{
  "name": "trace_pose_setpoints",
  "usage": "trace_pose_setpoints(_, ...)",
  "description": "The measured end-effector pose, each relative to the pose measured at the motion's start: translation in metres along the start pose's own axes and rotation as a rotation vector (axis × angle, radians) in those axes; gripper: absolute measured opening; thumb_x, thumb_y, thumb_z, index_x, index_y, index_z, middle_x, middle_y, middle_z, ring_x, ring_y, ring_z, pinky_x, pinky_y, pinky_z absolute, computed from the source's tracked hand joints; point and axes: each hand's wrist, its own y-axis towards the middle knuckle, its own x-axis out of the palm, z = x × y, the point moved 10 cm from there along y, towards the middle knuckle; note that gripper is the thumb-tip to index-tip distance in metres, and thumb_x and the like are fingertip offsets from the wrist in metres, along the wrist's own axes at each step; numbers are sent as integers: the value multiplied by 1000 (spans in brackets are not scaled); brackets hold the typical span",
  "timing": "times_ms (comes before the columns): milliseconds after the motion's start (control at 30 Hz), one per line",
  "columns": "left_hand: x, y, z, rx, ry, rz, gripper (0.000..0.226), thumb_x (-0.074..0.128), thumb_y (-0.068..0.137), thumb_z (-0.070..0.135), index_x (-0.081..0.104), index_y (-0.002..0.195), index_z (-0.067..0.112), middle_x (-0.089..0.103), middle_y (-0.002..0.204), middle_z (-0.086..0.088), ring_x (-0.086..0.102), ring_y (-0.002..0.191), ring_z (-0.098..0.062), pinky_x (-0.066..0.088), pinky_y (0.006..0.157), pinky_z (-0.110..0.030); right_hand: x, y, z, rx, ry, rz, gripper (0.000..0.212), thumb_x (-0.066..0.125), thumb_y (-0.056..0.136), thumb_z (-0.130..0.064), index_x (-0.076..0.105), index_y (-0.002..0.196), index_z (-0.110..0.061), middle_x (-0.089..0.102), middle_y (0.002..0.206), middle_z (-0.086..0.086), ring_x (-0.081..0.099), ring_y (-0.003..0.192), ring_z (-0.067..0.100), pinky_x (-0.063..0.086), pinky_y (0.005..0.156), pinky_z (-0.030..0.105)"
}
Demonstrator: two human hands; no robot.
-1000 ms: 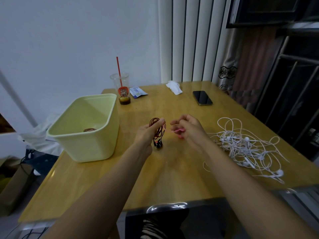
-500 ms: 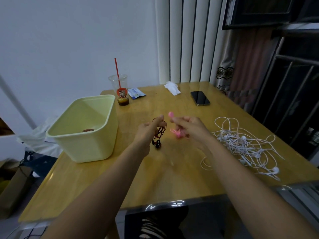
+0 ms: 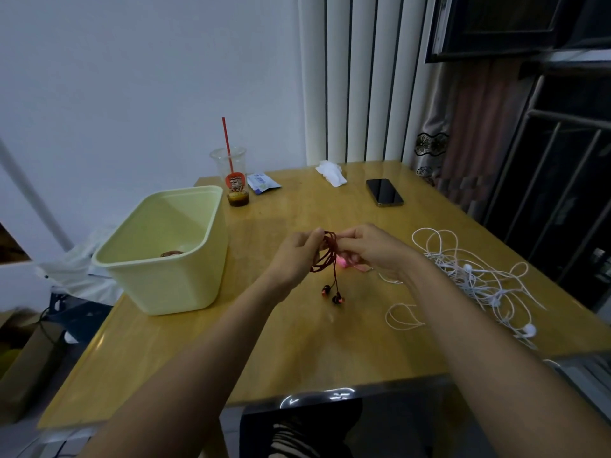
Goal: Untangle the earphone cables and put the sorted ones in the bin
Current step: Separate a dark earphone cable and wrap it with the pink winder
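A coiled red earphone cable (image 3: 328, 254) hangs between my hands above the middle of the table, its two earbuds (image 3: 332, 294) dangling just over the wood. My left hand (image 3: 297, 254) pinches the coil from the left. My right hand (image 3: 367, 249) pinches it from the right and also holds a small pink piece (image 3: 344, 262) under its fingers. A pale yellow bin (image 3: 165, 249) stands at the left with a coiled dark cable (image 3: 172, 253) lying inside. A tangle of white earphone cables (image 3: 476, 276) lies on the table to the right.
At the back of the wooden table (image 3: 297, 352) stand a plastic cup with a red straw (image 3: 233, 180), a blue packet (image 3: 263, 183), a crumpled white tissue (image 3: 332, 173) and a black phone (image 3: 384, 192). A dark metal grille and curtain are on the right.
My right hand has moved left to meet my left hand and now pinches the red coil. The earbuds hang lower below the coil.
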Motion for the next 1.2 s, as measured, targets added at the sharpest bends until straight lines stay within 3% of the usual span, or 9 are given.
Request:
trace_pose_setpoints(133,-2,-1,-3,-15,35,35,45,35,106,35,66,82,12,53,71,-1,42,63,-9,35,63,-26,4,-6,-10,-52,-58,-38,26,63,92,-23,69,69,-12,53,64,8,43,56,10,33,59,29)
trace_pose_setpoints(267,-5,3,-5,-42,59,54,48,38,104,36,67,89,0,49,71,-2,39,62,-11,33,62,-27,6,-13,-20,-149,-55,-20,9,69,91,-18,76,96,-17,67,60,-13,53,51,-6,37,50,8)
trace_pose_setpoints(467,-3,5,-6,-71,47,32,35,49,97,33,56,69,12,41,62,-1,32,54,-11,26,55,-29,5,-9,-6,-106,-39,-69,13,70,90,-16,78,100,-14,73,78,-8,56,67,-2,41,64,17)
trace_pose_setpoints(567,1,6,-5,-103,-53,-13,35,51,97,33,52,67,16,44,60,3,35,54,-9,29,57,-27,13,-10,1,-74,134,-180,19,72,87,-17,75,104,-10,67,84,-1,43,65,4,37,59,12)
trace_pose_setpoints(667,6,5,-9,-161,-187,-67,32,50,98,34,51,69,22,40,59,6,33,54,-8,29,58,-26,23,-10,9,-74,391,-266,24,76,81,-24,76,102,-14,65,101,4,47,85,15,40,80,25)
trace_pose_setpoints(800,11,3,-14,-104,-264,-115,40,46,101,33,40,63,24,28,57,6,23,52,-9,23,56,-28,41,-11,6,-81,554,-366,32,84,66,-36,68,86,-18,60,86,-6,46,83,13,37,77,29)
trace_pose_setpoints(900,10,-2,-12,0,-211,-120,34,40,104,34,54,80,16,33,61,4,29,54,-7,30,58,-22,33,-7,11,-33,563,-244,8,70,74,-29,70,73,-22,54,80,-5,42,77,12,36,69,27)
trace_pose_setpoints(1000,10,-6,-12,57,-193,-144,24,37,106,30,49,104,9,38,63,4,35,57,-6,39,63,-15,26,-4,17,-3,503,-147,16,62,79,-29,69,68,-21,49,76,-3,40,66,9,36,64,25)
trace_pose_setpoints(1200,6,-2,-4,11,-141,-155,18,37,103,13,50,114,20,50,85,-7,51,85,-14,42,81,-25,26,-1,18,-3,371,-112,20,59,92,-24,64,74,-19,64,78,-3,41,62,7,37,66,25)
